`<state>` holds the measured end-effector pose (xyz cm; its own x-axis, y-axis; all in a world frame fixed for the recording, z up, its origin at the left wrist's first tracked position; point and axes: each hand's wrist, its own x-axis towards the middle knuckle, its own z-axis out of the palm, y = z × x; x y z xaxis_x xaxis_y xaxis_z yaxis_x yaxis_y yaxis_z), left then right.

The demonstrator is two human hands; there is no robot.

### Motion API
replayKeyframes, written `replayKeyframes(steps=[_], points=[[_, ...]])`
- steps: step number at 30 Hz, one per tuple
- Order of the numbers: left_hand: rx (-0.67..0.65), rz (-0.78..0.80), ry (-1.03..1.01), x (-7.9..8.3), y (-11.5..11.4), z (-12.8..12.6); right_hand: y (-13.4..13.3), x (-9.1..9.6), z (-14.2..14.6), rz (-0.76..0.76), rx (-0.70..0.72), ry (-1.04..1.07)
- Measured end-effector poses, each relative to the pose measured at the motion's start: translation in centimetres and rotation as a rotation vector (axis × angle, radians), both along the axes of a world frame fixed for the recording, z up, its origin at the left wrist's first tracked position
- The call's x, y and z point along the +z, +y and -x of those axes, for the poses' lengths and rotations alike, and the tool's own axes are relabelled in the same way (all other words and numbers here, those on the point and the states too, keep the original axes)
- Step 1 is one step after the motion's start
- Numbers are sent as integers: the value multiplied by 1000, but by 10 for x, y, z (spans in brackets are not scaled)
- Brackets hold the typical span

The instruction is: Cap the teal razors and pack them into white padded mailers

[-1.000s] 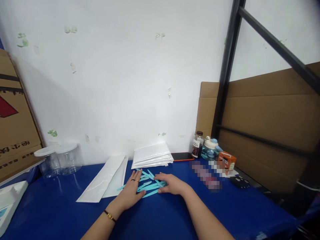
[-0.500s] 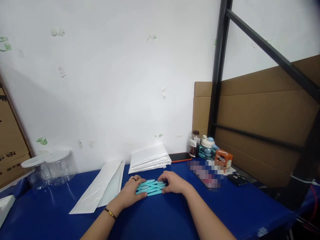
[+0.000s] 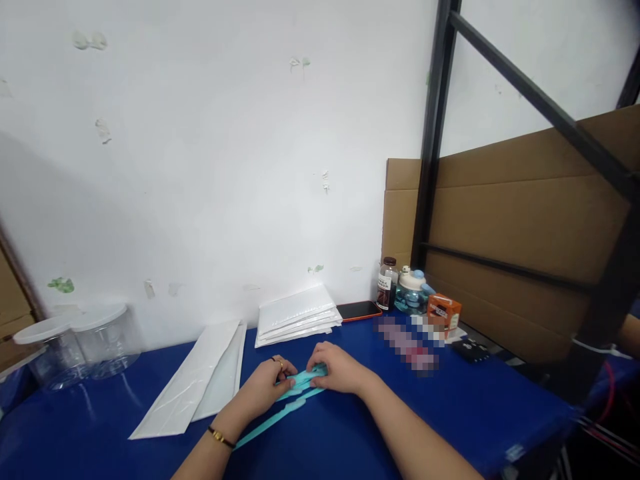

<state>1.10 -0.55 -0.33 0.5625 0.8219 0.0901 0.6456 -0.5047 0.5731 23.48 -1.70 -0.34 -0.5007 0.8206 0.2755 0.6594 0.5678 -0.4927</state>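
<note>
Several slim turquoise eyebrow razors [image 3: 303, 381] are bunched together just above the blue table [image 3: 320, 440]. My left hand [image 3: 267, 387], with a ring and a dark bracelet, is closed on the left end of the bunch, thumb and fingertips pinching it. From the other side, my right hand [image 3: 340, 370] has its thumb and fingers closed around the right end. Two razors stick out of line below the bunch; a long loose one [image 3: 270, 425] slants down to the left, passing under my left wrist. Fingers cover part of the bunch.
Behind the hands lies a stack of white padded envelopes [image 3: 297, 313]; further envelopes [image 3: 187, 387] are to the left. Clear lidded jars [image 3: 105, 343] stand far left. A phone [image 3: 359, 311], a brown-capped bottle [image 3: 387, 283], a water jug [image 3: 411, 293] and an orange box [image 3: 444, 313] are on the right.
The spread razors are now gathered into a narrower bunch as my hands have come closer together. Two razors have slid out below, one far to the left. The view has shifted slightly.
</note>
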Motion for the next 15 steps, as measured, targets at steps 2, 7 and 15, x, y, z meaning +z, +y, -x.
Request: replayKeyframes(steps=[2, 7, 15], points=[[8, -10, 1, -2, 1, 0, 2, -4, 7, -11, -12, -6], [19, -98, 38, 4, 1, 1, 8, -5, 11, -11, -74, 70], [219, -226, 130, -7, 29, 15, 27, -3, -29, -34, -364, 79]])
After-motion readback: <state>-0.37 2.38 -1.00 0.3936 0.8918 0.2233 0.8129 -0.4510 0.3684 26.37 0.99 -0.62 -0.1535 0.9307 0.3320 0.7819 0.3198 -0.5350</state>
